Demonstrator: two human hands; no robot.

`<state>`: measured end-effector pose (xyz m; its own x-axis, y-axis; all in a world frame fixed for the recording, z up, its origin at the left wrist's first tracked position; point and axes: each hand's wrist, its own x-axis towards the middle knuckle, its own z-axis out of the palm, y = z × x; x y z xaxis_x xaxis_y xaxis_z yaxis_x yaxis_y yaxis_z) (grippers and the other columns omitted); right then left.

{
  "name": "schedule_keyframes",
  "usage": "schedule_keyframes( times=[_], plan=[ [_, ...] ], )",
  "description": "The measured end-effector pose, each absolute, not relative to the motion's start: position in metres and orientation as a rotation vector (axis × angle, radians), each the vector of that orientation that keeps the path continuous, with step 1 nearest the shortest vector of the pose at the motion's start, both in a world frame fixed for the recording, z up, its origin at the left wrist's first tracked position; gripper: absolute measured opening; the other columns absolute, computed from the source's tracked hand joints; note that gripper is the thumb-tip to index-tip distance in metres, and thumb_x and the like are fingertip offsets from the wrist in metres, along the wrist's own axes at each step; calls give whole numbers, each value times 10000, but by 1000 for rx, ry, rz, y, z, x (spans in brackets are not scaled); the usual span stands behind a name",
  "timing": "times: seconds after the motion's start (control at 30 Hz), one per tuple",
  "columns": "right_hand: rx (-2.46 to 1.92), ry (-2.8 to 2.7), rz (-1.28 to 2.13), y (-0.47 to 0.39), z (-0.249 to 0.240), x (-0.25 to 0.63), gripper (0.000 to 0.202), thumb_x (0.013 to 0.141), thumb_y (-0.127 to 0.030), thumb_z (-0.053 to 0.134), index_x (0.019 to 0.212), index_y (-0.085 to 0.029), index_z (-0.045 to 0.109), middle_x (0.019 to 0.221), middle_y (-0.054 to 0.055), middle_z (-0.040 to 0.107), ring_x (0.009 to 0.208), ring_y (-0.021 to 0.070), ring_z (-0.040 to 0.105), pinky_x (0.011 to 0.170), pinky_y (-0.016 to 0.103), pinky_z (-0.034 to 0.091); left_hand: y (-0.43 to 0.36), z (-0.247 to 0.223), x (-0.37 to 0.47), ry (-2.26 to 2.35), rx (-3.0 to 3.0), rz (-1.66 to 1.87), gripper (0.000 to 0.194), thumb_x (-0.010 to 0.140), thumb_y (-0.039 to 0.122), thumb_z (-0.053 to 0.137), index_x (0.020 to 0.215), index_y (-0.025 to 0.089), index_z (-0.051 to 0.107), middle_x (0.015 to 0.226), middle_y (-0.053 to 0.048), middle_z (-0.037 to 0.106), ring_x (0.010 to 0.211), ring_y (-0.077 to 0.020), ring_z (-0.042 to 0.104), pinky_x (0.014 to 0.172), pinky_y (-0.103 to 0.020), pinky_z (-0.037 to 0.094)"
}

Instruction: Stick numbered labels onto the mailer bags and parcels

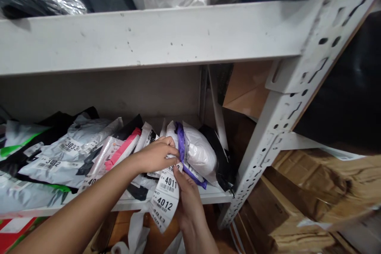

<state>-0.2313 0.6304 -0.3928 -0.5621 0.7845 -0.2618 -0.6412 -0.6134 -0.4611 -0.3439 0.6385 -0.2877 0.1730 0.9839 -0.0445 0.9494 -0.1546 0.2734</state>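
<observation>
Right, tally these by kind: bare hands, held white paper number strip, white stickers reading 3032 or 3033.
Bare left hand and right hand: 2
Held white paper number strip: 1
White 3032 sticker, white 3033 sticker: 2
Total: 5

Crossbeam: a broad white metal beam (pixel 166 41), flecked with dark chips, is spanning the bay before me.
Post: a slotted white metal upright (pixel 269 137) is standing at the right end.
Back: a flat grey panel (pixel 119 89) is closing off the bay.
Beyond the post: crumpled brown cardboard (pixel 318 178) is crowding the right side, below a large black surface (pixel 342 83).
Light: the crossbeam is catching it; the bay is sitting dimmer.
</observation>
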Motion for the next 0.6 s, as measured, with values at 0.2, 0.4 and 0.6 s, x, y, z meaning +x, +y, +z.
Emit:
schedule_keyframes(
  times=[0.2, 0.4, 0.6],
  plan=[
    [-541, -393, 2076, 629, -395, -239, 464, 396, -452, 898, 672, -133, 704, 660, 83, 721, 699, 249, 685, 602, 317, 530, 638, -285, -340, 1925, 2182, 126, 105, 762, 231, 569, 764, 197, 668, 947, -26, 485, 1012, -199, 472, 893, -298, 372],
    [-668, -349, 2036, 633, -405, -250, 494, 451, -542, 851, 672, -128, 696, 631, 80, 709, 599, 218, 655, 569, 313, 509, 642, -287, -341, 1923, 2211, 99, 185, 822, 218, 498, 722, 184, 649, 895, -33, 487, 983, -195, 476, 895, -300, 370],
    [-581, -510, 2147, 628, -409, -227, 391, 516, -423, 869, 699, -134, 677, 593, 31, 675, 545, 167, 607, 540, 268, 462, 639, -290, -340, 1922, 2199, 189, 185, 826, 239, 490, 720, 179, 630, 927, -39, 491, 974, -199, 475, 887, -312, 386]
  ],
)
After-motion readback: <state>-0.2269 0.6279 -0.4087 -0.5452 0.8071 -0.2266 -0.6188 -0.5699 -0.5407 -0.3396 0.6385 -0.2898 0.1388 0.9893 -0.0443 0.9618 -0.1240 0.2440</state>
